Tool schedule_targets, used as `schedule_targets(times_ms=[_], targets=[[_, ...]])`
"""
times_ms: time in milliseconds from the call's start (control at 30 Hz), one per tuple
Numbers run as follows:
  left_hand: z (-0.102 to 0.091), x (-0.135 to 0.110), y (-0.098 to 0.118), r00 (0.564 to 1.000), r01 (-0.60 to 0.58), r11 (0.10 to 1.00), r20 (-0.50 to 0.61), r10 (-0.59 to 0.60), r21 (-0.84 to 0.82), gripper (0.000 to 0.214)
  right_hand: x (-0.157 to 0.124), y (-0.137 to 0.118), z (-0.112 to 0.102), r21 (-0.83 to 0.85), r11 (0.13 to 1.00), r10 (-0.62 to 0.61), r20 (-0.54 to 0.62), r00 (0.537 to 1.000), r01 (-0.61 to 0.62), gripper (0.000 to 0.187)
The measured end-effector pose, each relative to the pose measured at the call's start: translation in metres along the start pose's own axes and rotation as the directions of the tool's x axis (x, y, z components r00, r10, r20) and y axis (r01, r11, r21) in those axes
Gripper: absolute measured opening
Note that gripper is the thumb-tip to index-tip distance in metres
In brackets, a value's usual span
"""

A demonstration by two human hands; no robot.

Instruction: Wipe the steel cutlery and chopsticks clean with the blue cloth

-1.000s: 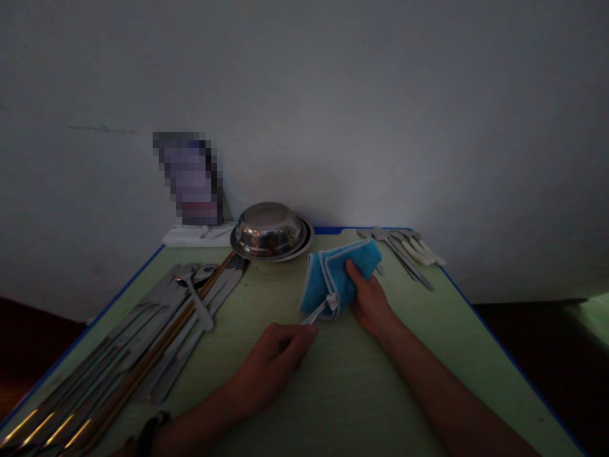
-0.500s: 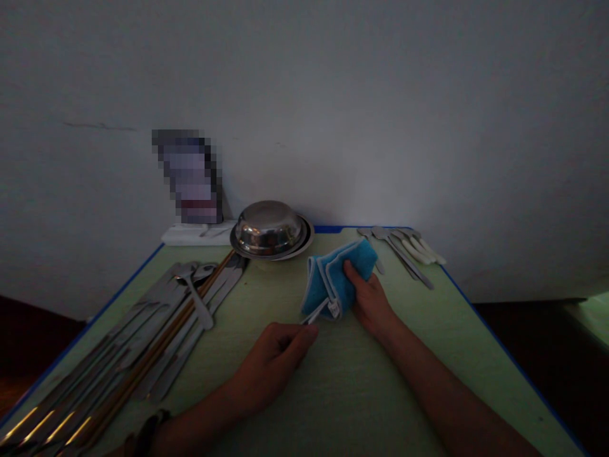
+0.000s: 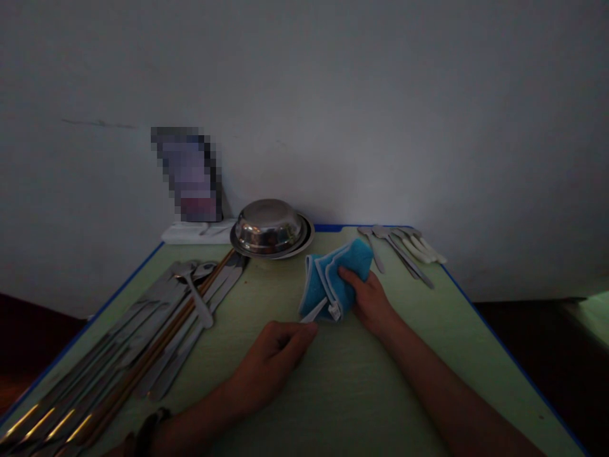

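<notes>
Over the middle of the table, my left hand (image 3: 278, 355) is closed on the end of a piece of metal cutlery (image 3: 314, 311). The far part of that cutlery goes into the folds of a blue cloth (image 3: 314, 285) with pale edging, so its kind is hidden. My right hand (image 3: 371, 298) grips the folded cloth from the right side, thumb on top. Just beyond the cloth, to the right, several metal spoons (image 3: 380, 231) lie on the table, beside some utensils with white handles (image 3: 421, 251).
On the left lie many metal utensils (image 3: 176, 355), wooden chopsticks (image 3: 190, 311) and a spoon (image 3: 200, 301). Metal bowls (image 3: 269, 225), the top one upside down, stand at the back. A blurred phone-like screen (image 3: 193, 181) leans against the wall (image 3: 380, 114) on a white base (image 3: 190, 233).
The blue cloth and my right hand have shifted slightly to the left. More of the cutlery's flat handle faces the camera. Both hands keep their hold.
</notes>
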State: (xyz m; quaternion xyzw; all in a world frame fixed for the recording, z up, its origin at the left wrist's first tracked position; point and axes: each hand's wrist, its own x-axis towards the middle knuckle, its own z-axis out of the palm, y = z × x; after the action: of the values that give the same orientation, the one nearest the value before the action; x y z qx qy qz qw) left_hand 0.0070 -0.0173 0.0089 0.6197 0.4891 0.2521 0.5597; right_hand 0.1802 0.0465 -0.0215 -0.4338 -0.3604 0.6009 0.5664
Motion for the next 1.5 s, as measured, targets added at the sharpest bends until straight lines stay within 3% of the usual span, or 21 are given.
schedule_targets(times_ms=[200,367,500,600,767,1000,1233,1500], targets=[[-0.002,-0.004,0.001,0.995,-0.025,0.994,0.094,0.035,-0.102,0.047,-0.002,-0.004,0.005,0.072,0.997,0.039,-0.009,0.999,-0.038,0.02],[-0.004,-0.006,0.004,0.936,-0.085,0.939,0.296,0.189,-0.333,0.041,0.0,-0.008,0.007,0.22,0.97,0.13,-0.12,0.984,-0.102,0.023],[0.0,-0.003,0.004,0.971,-0.097,0.891,0.154,0.182,-0.443,0.039,0.007,-0.007,0.003,0.387,0.918,0.17,-0.173,0.97,-0.092,0.026],[0.002,0.0,0.004,0.989,-0.115,0.9,0.035,0.143,-0.42,0.036,0.011,-0.007,0.002,0.441,0.893,0.185,-0.189,0.965,-0.085,0.026],[0.004,0.003,-0.002,0.984,-0.174,0.921,-0.036,0.173,-0.347,0.033,0.009,-0.01,0.003,0.451,0.887,0.189,-0.155,0.97,-0.101,0.024],[0.002,0.004,-0.009,0.982,-0.185,0.954,-0.017,0.187,-0.238,0.029,0.006,-0.009,0.002,0.4,0.907,0.191,-0.114,0.975,-0.131,0.026],[0.003,0.003,-0.006,0.988,-0.154,0.956,-0.013,0.155,-0.248,0.023,0.004,-0.009,0.001,0.34,0.932,0.168,-0.094,0.981,-0.127,0.026],[0.002,0.003,-0.003,0.999,-0.041,0.998,-0.032,0.04,-0.051,0.035,0.002,-0.011,0.003,0.307,0.946,0.132,-0.07,0.989,-0.105,0.024]])
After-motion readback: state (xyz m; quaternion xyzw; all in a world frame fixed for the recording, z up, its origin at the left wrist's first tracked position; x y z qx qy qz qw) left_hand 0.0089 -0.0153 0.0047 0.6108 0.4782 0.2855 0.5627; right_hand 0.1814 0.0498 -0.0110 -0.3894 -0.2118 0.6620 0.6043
